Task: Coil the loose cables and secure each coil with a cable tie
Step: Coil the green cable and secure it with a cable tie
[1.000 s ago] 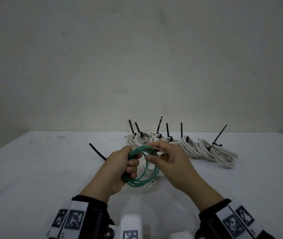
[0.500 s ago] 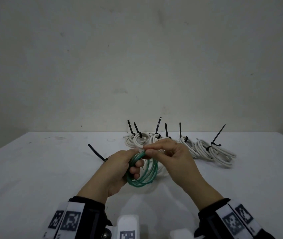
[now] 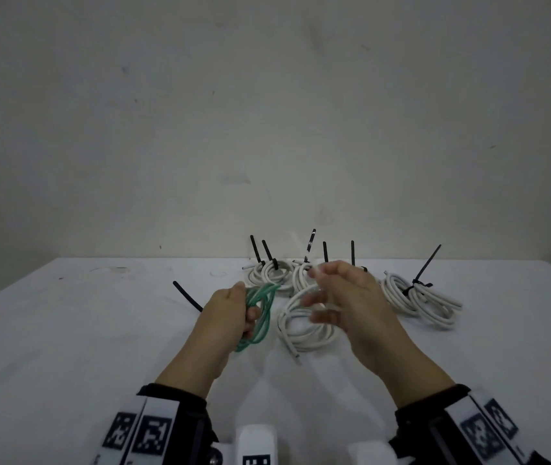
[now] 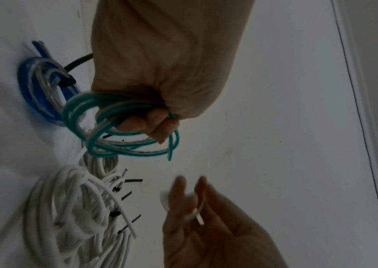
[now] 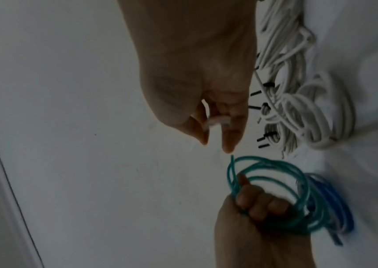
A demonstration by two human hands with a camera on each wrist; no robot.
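Note:
My left hand (image 3: 250, 317) grips a green cable coil (image 3: 264, 307) in its fist just above the table; the coil's loose end (image 4: 170, 156) sticks out past the fingers. My right hand (image 3: 321, 297) is blurred, apart from the green coil and to its right, above an untied white coil (image 3: 304, 333). In both wrist views a thin white strip (image 5: 217, 121) sits pinched between the right fingers (image 4: 181, 183); I cannot tell what it is. The green coil (image 5: 318, 212) has no tie on it.
Several white coils (image 3: 415, 297) with upright black ties lie in a row at the back of the white table (image 3: 65, 330). A blue coil (image 4: 34, 87) with a black tie (image 3: 186, 297) lies under my left hand. The wall stands close behind the table.
My right hand has let go of the green coil and swung to the right. My left hand keeps the coil, now turned edge-on and slightly lower.

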